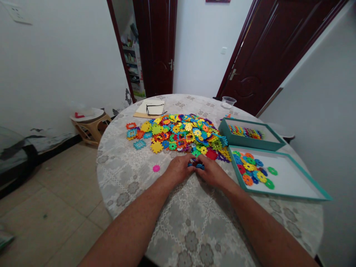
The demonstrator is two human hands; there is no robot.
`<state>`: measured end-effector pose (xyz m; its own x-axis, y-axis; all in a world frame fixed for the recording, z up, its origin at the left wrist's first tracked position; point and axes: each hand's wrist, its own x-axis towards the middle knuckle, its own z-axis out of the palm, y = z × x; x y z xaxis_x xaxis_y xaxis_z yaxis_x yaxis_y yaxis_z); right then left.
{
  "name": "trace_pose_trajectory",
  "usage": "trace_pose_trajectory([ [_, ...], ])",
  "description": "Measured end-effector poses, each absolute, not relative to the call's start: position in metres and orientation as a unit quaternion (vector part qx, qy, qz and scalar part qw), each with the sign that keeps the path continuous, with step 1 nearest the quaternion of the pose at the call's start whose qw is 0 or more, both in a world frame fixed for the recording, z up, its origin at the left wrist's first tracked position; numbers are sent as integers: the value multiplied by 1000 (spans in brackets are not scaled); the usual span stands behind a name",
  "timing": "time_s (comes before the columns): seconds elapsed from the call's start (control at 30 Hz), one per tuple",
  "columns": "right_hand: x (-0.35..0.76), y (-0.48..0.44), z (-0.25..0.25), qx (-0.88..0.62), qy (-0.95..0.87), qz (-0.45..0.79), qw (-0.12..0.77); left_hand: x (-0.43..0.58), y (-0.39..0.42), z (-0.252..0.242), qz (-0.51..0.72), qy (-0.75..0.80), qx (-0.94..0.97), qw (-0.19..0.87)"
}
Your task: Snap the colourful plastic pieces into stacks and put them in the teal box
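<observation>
Head view: left hand (179, 168) and right hand (211, 170) pinch blue pieces (200, 166) lying between their fingers, neither hand nearer

"What sort of place are you in?"

"A home, most likely. Ahead of you are two dark red panelled doors (154, 48), with lever handles (171, 65), and beside the left one you can see crowded shelves (130, 61)."

"Couldn't you be in an office?"

"Your bench (116, 178) says otherwise: it's round, under a flowered, lacy cloth (205, 241), with glasses (157, 105) lying on a pad. The bright plastic pieces (180, 129) heaped there look like a toy."

"And around you?"

"On your left, a low stool (98, 121) near a white wall (63, 55) that has a socket (18, 14) and dark patches low down. Your floor (69, 200) is tiled, and a switch (224, 50) sits between the doors."
</observation>
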<state>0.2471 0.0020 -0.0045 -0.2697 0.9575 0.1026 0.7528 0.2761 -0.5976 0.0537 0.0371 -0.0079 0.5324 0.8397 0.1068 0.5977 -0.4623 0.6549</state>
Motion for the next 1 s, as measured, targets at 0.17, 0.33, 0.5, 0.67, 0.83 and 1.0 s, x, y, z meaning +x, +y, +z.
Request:
trace_pose_trajectory([
  [0.17, 248, -4, -6, -510, -800, 200, 247, 54, 39, -12, 224, 440, 826, 273],
  [0.33, 240, -5, -7, -500, -819, 183, 216, 52, 42, -19, 275, 424, 802, 318],
  [0.5, 236, -2, -10, -515, -809, 177, 221, 54, 43, -20, 303, 392, 786, 370],
  [0.67, 242, -1, -10, -514, -807, 143, 253, 57, 41, -10, 281, 405, 739, 460],
  [0.83, 260, 1, 9, -545, -792, 103, 254, 56, 42, -6, 285, 396, 753, 442],
  [1.0, 320, 2, 40, -660, -696, -9, 281, 56, 43, -10, 294, 427, 762, 388],
])
